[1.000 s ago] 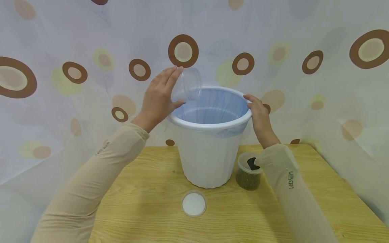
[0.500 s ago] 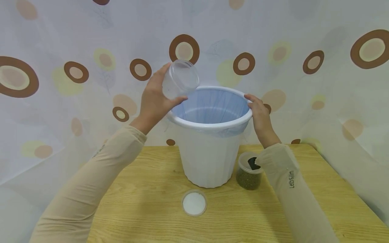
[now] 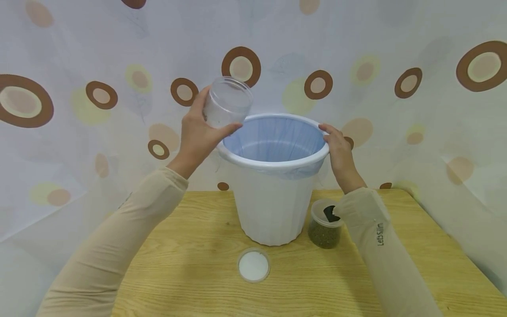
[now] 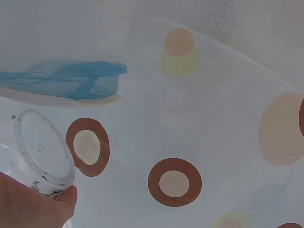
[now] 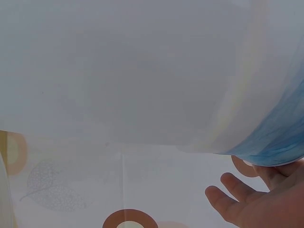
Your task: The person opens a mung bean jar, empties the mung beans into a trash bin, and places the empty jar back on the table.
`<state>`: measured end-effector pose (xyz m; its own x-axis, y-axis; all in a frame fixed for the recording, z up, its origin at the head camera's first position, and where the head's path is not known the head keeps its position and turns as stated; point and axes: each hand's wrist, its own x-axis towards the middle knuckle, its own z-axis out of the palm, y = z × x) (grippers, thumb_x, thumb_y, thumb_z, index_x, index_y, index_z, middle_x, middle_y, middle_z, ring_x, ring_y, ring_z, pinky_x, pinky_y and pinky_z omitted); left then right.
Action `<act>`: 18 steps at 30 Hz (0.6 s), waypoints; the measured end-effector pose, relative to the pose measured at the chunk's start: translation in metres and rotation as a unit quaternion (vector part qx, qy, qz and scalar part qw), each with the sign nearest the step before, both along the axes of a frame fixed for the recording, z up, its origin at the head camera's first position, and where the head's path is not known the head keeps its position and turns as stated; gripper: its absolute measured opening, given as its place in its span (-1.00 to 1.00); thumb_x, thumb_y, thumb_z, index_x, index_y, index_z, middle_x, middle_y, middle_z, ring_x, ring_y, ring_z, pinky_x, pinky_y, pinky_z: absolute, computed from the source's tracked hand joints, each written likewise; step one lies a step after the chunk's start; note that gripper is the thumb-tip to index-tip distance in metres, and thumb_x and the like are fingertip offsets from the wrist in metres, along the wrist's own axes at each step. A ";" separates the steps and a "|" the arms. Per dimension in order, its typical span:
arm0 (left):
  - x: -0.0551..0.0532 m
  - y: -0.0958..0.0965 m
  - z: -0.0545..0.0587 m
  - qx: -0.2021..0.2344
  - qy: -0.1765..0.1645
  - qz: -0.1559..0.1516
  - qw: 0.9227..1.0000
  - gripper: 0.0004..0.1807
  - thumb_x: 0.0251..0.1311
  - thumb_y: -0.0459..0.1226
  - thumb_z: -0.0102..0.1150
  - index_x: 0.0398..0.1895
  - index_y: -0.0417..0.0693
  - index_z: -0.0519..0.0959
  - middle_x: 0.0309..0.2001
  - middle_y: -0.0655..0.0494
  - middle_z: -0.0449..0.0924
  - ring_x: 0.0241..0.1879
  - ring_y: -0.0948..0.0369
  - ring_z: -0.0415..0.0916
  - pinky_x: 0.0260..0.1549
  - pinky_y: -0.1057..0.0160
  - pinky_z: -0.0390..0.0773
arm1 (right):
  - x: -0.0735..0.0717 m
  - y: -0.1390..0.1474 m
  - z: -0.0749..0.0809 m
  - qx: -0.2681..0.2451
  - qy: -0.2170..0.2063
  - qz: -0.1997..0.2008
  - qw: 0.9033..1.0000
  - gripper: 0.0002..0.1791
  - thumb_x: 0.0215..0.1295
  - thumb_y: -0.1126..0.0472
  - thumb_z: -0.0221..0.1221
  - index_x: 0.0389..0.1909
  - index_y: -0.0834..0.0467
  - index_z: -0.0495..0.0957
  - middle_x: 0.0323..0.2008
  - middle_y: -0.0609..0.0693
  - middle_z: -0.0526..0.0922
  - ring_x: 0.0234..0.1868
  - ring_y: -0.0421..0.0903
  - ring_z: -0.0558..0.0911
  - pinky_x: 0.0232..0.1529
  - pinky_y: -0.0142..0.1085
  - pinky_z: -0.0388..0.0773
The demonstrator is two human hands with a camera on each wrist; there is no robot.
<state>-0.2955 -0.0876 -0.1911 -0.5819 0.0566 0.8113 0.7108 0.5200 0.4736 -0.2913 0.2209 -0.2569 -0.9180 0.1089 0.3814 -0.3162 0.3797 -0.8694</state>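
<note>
In the head view my left hand [image 3: 198, 136] grips a clear plastic tub [image 3: 229, 102] above the left rim of a white trash bin [image 3: 273, 202]. The tub is tilted, its mouth facing up and to the right, and I see nothing inside it but a few specks. Dark specks dot the base of the tub [image 4: 45, 147] in the left wrist view. My right hand [image 3: 338, 152] holds the bin's right rim, where a blue liner [image 3: 273, 138] folds over the edge. Some of its fingers [image 5: 232, 187] hang apart from the bin in the right wrist view.
A second clear tub [image 3: 325, 233] with dark green-brown grainy contents and a black patch stands right of the bin, partly behind my right sleeve. A small round white-filled dish or lid [image 3: 254, 266] lies in front on the wooden table [image 3: 190, 264]. A patterned sheet hangs behind.
My left hand has drawn the clear tub leftward from over the bin's opening and turned its mouth from sideways to more upward. My right hand stays on the rim.
</note>
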 end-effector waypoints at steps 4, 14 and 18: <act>0.004 -0.002 0.000 0.026 -0.024 -0.007 0.999 -0.02 -0.25 -0.13 0.60 0.34 -0.02 0.31 0.17 0.07 0.48 0.06 0.15 0.46 0.00 0.16 0.45 | 0.000 0.000 0.000 -0.001 0.001 -0.003 1.000 -0.44 0.46 0.05 -0.32 0.42 0.09 0.22 0.45 0.03 0.14 0.43 0.04 0.11 0.41 0.00 -0.04; 0.024 -0.011 -0.001 0.072 -0.057 -0.010 0.996 -0.04 -0.20 -0.14 0.57 0.36 0.07 0.29 0.17 0.14 0.47 0.07 0.25 0.43 0.02 0.23 0.45 | 0.002 -0.001 0.000 0.002 -0.001 0.004 1.000 -0.43 0.47 0.04 -0.34 0.43 0.09 0.19 0.46 0.03 0.12 0.43 0.06 0.09 0.41 0.04 -0.06; 0.032 -0.015 -0.004 0.089 -0.068 -0.011 0.994 -0.05 -0.21 -0.12 0.58 0.34 0.07 0.30 0.15 0.14 0.47 0.07 0.24 0.42 0.02 0.20 0.44 | 0.002 -0.001 0.001 -0.001 -0.001 0.003 1.000 -0.43 0.47 0.04 -0.33 0.43 0.09 0.20 0.46 0.03 0.12 0.43 0.05 0.09 0.41 0.03 -0.05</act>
<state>-0.2638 -0.1029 -0.1951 -0.6873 -0.0674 0.7232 0.6440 0.4041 0.6496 -0.2896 0.2200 -0.2562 -0.9193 0.1045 0.3795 -0.3167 0.3764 -0.8706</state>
